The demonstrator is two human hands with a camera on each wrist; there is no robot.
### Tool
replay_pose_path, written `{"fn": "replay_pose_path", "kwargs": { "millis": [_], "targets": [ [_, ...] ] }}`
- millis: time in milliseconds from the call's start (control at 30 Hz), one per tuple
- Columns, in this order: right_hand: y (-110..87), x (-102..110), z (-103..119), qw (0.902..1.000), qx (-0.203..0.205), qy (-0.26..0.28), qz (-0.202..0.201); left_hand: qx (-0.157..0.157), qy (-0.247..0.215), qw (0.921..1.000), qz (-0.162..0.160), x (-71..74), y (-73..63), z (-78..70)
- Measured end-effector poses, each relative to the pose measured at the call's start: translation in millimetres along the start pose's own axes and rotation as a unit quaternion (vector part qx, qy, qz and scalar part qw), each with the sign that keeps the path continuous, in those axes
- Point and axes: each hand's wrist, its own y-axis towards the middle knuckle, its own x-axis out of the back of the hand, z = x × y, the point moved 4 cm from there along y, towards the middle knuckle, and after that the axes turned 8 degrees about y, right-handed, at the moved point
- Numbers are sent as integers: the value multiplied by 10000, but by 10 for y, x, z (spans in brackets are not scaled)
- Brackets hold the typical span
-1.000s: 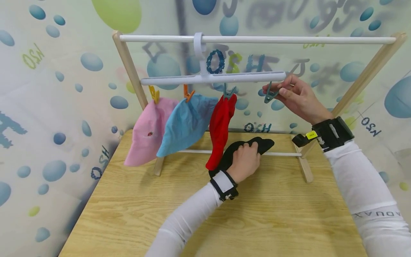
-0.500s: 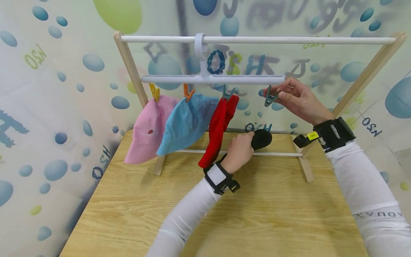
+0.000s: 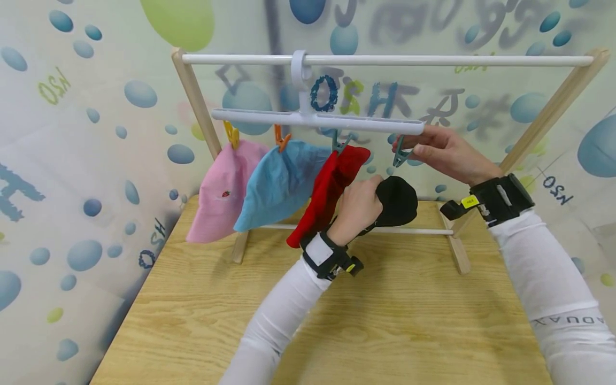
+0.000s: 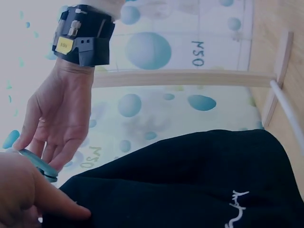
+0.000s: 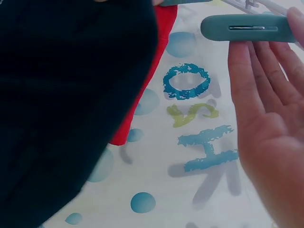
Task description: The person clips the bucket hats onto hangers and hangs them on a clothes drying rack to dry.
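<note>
My left hand (image 3: 358, 208) grips a black hat (image 3: 398, 200), lifted above the table below the right end of the white hanger (image 3: 269, 116). White stitching runs across the cloth in the left wrist view. At the hanger's right end my right hand (image 3: 447, 152) pinches a teal clothespin (image 3: 400, 156) between thumb and fingers; the right wrist view shows this clothespin (image 5: 249, 29) near the hat's dark cloth (image 5: 71, 109). Just left of the black hat hangs a red hat (image 3: 327, 192), held by another teal clothespin (image 3: 339, 143) and partly hidden by my left hand.
Further left, a blue hat (image 3: 281, 187) hangs from an orange clothespin (image 3: 281, 140), and a pink hat (image 3: 214, 203) from a yellow one. The hanger hooks over the white rod (image 3: 433, 60) of a wooden-legged rack. Beneath stands a wooden table (image 3: 409, 310).
The left hand has raised the black hat from the table toward the hanger's right end. The red hat has been pushed aside and tilted. The hanger's right end has dipped, with the right hand slightly lower.
</note>
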Motion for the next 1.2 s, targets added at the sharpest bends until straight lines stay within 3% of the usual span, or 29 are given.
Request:
{"fn": "replay_pose_path", "kwargs": {
  "millis": [133, 300, 633, 900, 1200],
  "targets": [
    [20, -15, -7, 9997, -136, -193, -64, 163, -268, 9995, 15, 62, 28, 2],
    [47, -7, -3, 9978, -217, -559, -270, 101, -232, 9995, -171, 100, 48, -14],
    [109, -39, -25, 9953, 102, -714, -647, 160, -418, 9986, -298, 124, 71, -52],
    [99, -23, -26, 9904, 75, -1084, -856, 139, -662, 9963, -532, 177, 80, -62],
    [81, 25, -47, 9909, 151, -1076, -796, -29, -652, 9948, -781, 145, 90, -102]
  ]
}}
